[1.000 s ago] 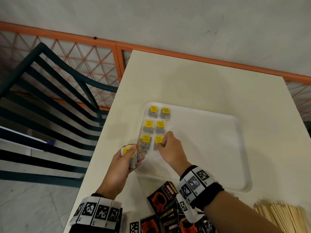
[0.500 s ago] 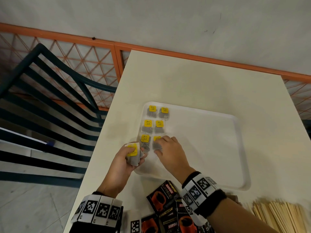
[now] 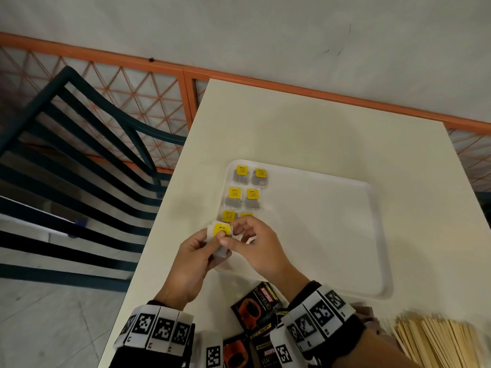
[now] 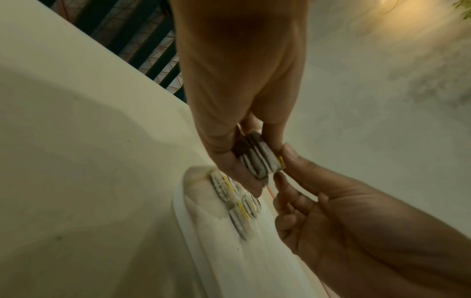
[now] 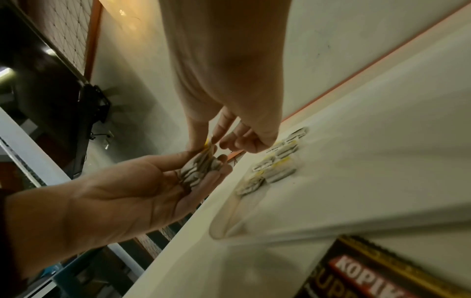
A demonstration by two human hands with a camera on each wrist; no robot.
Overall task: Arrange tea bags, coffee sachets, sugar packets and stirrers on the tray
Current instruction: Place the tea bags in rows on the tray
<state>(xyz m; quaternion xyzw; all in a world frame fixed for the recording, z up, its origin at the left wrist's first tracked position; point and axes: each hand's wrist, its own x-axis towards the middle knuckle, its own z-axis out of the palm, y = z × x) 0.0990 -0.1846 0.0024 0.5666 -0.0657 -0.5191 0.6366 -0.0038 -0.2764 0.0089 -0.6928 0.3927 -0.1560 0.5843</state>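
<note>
Cream table with its far edge against an orange mesh railing, dark slatted chair off its left edge, grey wall beyond, tiled floor below.

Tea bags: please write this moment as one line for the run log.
step: placing tea bags | left hand: holds tea bag stack | right hand: pinches top bag | tray: six tea bags in two columns | coffee sachets, stirrers: off tray

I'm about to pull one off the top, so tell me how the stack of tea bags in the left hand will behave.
The stack of tea bags, gripped by the left hand, looks soft and light. The top bag, pinched by the right hand, should peel off limply. Its yellow tag hangs on a thread, so it may snag.
</note>
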